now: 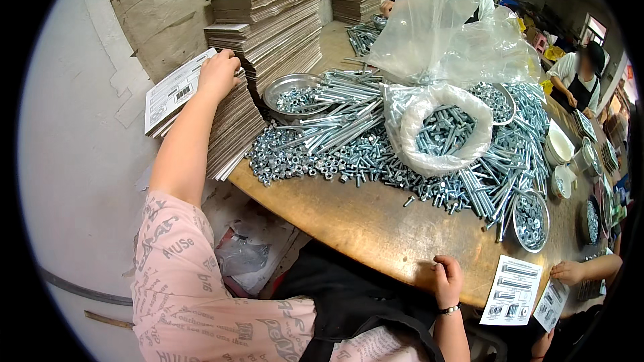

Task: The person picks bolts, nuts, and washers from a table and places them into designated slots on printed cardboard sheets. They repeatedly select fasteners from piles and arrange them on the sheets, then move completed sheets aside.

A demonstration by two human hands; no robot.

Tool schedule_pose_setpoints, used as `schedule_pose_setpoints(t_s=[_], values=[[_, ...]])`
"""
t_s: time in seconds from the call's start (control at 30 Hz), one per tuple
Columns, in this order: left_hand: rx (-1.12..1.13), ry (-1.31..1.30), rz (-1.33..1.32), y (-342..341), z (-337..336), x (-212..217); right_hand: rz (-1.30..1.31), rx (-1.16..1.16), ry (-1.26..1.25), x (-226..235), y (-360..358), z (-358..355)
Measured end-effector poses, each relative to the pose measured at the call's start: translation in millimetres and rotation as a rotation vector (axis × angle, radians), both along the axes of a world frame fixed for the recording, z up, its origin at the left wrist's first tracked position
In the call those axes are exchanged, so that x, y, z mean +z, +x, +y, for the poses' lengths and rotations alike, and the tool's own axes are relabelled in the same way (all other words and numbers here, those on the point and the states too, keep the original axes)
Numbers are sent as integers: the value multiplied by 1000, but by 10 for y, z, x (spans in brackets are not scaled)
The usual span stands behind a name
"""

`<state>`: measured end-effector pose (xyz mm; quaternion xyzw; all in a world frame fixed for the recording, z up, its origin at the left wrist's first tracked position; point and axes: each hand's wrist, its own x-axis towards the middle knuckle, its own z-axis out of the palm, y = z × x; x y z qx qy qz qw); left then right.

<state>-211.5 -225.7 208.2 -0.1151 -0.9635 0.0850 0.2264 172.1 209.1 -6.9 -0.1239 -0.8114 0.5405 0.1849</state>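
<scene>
At the left, my left hand point(220, 75) is on the top of a leaning stack of cardboard sheets point(235, 124). Its fingers curl over the right edge of the white printed card point(178, 90) lying uppermost; the fingertips are partly hidden. My right hand point(448, 283) rests at the front edge of the wooden table point(349, 218), its fingers loosely curled, and I see nothing in it. To its right a printed sheet point(512, 290) with pictures of bolts lies at the table edge.
A heap of nuts point(285, 161), bolts and long screws point(342, 121) covers the table around an open plastic bag point(446, 127). Metal bowls point(531, 221) hold small hardware. Taller cardboard stacks point(282, 27) stand behind. Another person's hand point(567, 273) is at the right, near a second sheet point(551, 304).
</scene>
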Motion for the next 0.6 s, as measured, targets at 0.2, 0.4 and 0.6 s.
schedule_pose_setpoints(t_s=[0.2, 0.4, 0.6], values=[[-137, -61, 186, 290, -120, -141, -7, 13, 40, -8, -62, 2], [186, -31, 176, 576, -243, -157, 17, 10, 42, 12, -81, -34], [-68, -131, 274, 842, 65, -107, -1, 43, 125, -4, -36, 51]])
